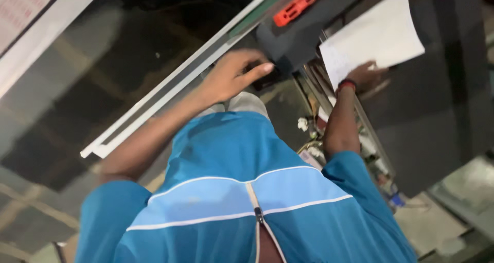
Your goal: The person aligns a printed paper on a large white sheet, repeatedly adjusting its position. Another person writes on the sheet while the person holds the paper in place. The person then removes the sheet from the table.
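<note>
Your left hand curls its grip on a dark part just ahead. Your right hand pinches the white paper sheet, nearer the machine.

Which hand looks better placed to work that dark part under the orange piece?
The left hand, probably. Its fingers already rest on the dark part below the orange piece, while the right hand is busy holding the white sheet of paper.
</note>
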